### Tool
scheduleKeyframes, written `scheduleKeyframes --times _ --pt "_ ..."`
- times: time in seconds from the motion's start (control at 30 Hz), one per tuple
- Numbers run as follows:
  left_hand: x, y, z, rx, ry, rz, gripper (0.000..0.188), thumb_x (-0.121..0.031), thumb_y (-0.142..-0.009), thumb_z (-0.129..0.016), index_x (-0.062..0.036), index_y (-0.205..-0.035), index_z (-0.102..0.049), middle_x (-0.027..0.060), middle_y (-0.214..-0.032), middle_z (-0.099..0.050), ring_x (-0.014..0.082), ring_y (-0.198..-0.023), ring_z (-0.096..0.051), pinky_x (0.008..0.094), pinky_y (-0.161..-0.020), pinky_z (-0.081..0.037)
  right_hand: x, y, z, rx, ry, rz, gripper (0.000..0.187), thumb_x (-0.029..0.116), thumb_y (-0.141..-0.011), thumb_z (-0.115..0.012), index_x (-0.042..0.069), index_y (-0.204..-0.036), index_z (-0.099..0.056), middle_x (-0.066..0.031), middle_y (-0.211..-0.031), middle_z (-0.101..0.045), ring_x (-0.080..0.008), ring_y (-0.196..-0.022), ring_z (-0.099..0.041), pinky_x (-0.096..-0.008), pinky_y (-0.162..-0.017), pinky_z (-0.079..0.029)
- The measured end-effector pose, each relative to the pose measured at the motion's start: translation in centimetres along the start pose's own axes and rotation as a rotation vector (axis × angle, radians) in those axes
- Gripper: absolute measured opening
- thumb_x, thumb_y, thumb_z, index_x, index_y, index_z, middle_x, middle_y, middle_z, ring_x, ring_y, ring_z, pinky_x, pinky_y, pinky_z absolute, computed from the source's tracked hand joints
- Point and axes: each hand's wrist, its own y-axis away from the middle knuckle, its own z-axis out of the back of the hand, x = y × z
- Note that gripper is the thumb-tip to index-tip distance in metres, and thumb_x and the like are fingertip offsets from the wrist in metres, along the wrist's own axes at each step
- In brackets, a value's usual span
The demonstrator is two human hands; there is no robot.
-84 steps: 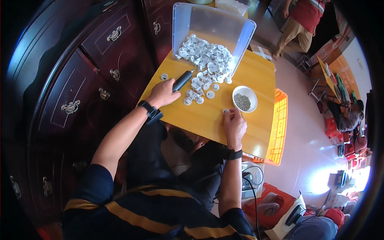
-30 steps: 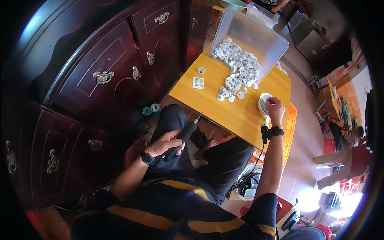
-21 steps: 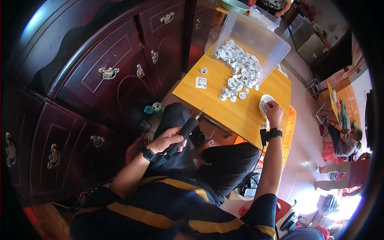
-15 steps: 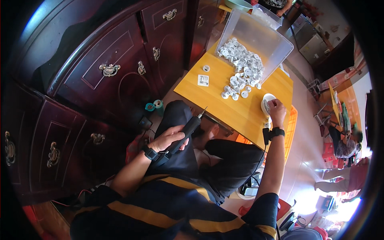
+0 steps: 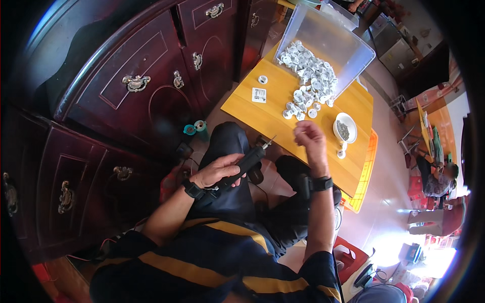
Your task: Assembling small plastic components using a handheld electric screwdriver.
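My left hand (image 5: 217,172) is closed around the black body of an electric screwdriver (image 5: 251,160), its thin metal bit pointing up and away toward the table edge. Above the near part of the yellow table (image 5: 275,112), my right hand (image 5: 311,137) has its fingertips pinched together; whatever they hold is too small or hidden to make out. To its right stands a white bowl (image 5: 353,124) containing small grey metal pieces (image 5: 342,130) that look like screws. A heap of small white plastic parts (image 5: 310,76) spills from a clear plastic bin (image 5: 337,38) lying on its side.
A white square label (image 5: 259,95) and one round white part (image 5: 262,80) lie at the table's left. Another white part (image 5: 341,153) sits near the bowl. An orange crate (image 5: 365,184) stands below the right edge; dark wooden cabinets (image 5: 151,91) line the left side.
My right hand has left the bowl and moved left, with its fingers pinched. The screwdriver in my left hand has shifted slightly right, and the bowl is now uncovered.
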Motion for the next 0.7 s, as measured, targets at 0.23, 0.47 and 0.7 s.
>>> scheduleKeyframes --times 0.23,0.47,0.7 --pt "-0.3 0.0 -0.1 -0.023 -0.027 0.043 0.05 -0.025 -0.101 -0.054 0.0004 -0.142 -0.041 0.0091 -0.103 -0.064 0.0131 -0.079 -0.061 0.028 -0.07 -0.051 -1.1 0.8 -3.2 0.168 -0.228 -0.177 0.016 0.008 -0.093 -0.068 0.008 -0.108 -0.064 0.0033 -0.087 -0.066 -0.0053 -0.071 -0.06 -0.0175 -0.064 -0.047" --pt "-0.2 0.0 -0.2 -0.026 -0.052 0.067 0.049 -0.026 -0.101 -0.053 0.0005 -0.14 -0.042 0.0082 -0.098 -0.063 0.013 -0.078 -0.061 0.0272 -0.068 -0.05 -1.9 0.8 -2.8 0.197 -0.201 -0.168 0.016 0.005 -0.091 -0.068 0.006 -0.107 -0.064 0.0036 -0.088 -0.066 -0.0043 -0.071 -0.06 -0.0174 -0.066 -0.047" --pt "-0.3 -0.3 0.2 -0.017 -0.062 0.09 0.045 -0.026 -0.101 -0.052 0.0002 -0.137 -0.044 0.0079 -0.098 -0.063 0.0126 -0.077 -0.061 0.0271 -0.068 -0.051 -2.2 0.4 -1.9 0.256 -0.181 -0.204 0.015 0.004 -0.09 -0.07 0.006 -0.105 -0.065 0.0034 -0.086 -0.067 -0.0039 -0.072 -0.06 -0.018 -0.066 -0.047"
